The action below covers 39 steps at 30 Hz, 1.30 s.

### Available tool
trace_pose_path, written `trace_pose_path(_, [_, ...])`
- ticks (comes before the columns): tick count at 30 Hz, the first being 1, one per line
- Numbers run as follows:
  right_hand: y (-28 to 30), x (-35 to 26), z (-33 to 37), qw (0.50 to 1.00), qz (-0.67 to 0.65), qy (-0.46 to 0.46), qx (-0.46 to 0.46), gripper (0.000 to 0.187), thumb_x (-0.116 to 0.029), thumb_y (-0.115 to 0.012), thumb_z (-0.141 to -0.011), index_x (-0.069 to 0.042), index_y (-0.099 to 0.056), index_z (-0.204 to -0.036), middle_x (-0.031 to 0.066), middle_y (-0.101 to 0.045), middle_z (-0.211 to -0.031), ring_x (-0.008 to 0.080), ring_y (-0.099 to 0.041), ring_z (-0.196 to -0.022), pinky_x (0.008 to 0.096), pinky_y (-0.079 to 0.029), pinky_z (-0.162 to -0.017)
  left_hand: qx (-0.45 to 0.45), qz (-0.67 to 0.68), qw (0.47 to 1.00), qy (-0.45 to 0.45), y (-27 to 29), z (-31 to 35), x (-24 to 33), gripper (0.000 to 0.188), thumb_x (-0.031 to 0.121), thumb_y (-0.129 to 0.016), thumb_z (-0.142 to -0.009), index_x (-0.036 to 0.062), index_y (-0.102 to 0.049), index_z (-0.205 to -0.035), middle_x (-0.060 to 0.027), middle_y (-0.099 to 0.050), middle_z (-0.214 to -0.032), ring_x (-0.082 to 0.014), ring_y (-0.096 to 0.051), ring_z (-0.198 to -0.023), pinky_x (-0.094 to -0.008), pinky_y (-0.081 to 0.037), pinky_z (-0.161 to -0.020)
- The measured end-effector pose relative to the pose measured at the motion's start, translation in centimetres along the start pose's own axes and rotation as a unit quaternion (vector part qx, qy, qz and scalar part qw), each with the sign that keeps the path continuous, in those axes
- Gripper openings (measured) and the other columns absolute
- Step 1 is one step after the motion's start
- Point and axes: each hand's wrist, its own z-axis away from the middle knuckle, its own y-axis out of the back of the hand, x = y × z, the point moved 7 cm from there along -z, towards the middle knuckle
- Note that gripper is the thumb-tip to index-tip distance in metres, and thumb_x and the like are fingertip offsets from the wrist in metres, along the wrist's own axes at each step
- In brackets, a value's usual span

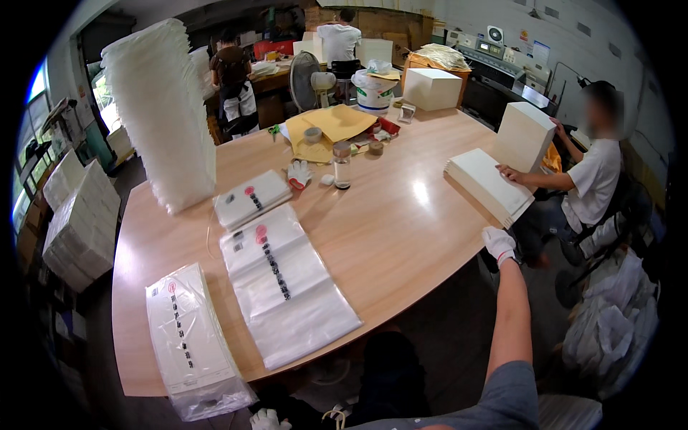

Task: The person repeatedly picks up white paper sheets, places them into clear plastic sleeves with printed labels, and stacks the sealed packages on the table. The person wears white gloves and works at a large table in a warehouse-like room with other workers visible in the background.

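My right hand (499,245), in a white glove, reaches out at the table's right edge. Its fingers are curled beside the near corner of a stack of white paper (481,180); whether they pinch a sheet is hidden. A co-worker's hand rests on top of that stack. Low at the bottom edge shows my left hand (269,420), also gloved and partly cut off, so its fingers do not show clearly. Closest to it is a plastic-wrapped paper pack (188,337), overhanging the table front. A flat pile of clear printed bags (283,287) lies right of that pack.
A tall white stack (161,107) stands on the table (401,251) at left. Farther back are a smaller bag pile (251,198), a spare glove (299,173), a bottle (342,165), yellow paper (333,123) and a bucket (374,93). A seated co-worker (598,165) is at right beside an upright paper block (525,136).
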Motion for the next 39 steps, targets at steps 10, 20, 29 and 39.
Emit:
trace_pose_path(10, [-0.1,-10.4,7.6,0.923,-0.35,0.005,-0.162,0.033,-0.034,-0.051,-0.089,-0.006,-0.062,-0.103,0.0077,-0.063,-0.07,0.0132,-0.061,-0.058,0.0265,-0.049,-0.053,0.094,0.197,0.964,-0.151,4.7,-0.2,4.5,0.034,0.02,-0.06,-0.079,0.0091,-0.053,-0.11,-0.0178,-0.055,-0.11,-0.0357,-0.052,-0.103,-0.0424,-0.043,-0.087])
trace_pose_path(20, [1.6,-12.1,3.1,0.968,-0.192,0.142,-0.082,0.027,-0.029,-0.053,-0.086,-0.007,-0.062,-0.098,0.0097,-0.063,-0.077,0.0289,-0.061,-0.071,0.0356,-0.049,-0.065,0.112,0.262,0.942,-0.178,7.3,-2.9,6.9,0.026,0.004,-0.061,-0.072,0.009,-0.059,-0.098,-0.0136,-0.061,-0.095,-0.0328,-0.058,-0.09,-0.039,-0.047,-0.079])
trace_pose_path(29, [-6.3,-4.7,-13.9,0.992,-0.041,-0.067,0.1,0.061,-0.043,-0.057,-0.08,-0.01,-0.041,-0.129,0.0165,-0.045,-0.128,0.0337,-0.047,-0.112,0.0427,-0.039,-0.093,0.013,0.303,0.94,-0.157,0.7,-5.7,5.0,0.027,-0.006,-0.057,-0.068,0.0035,-0.058,-0.094,-0.0144,-0.059,-0.087,-0.0309,-0.058,-0.082,-0.0363,-0.047,-0.072])
trace_pose_path(39, [-12.8,-7.4,-17.8,0.99,0.085,0.021,-0.109,0.062,-0.056,-0.045,-0.081,-0.01,-0.047,-0.122,0.0182,-0.049,-0.124,0.0347,-0.05,-0.11,0.0418,-0.041,-0.09,0.024,0.29,0.953,-0.081,7.3,-8.8,9.0,0.027,-0.003,-0.058,-0.069,0.0048,-0.058,-0.095,-0.0133,-0.059,-0.086,-0.0283,-0.059,-0.082,-0.0348,-0.047,-0.072])
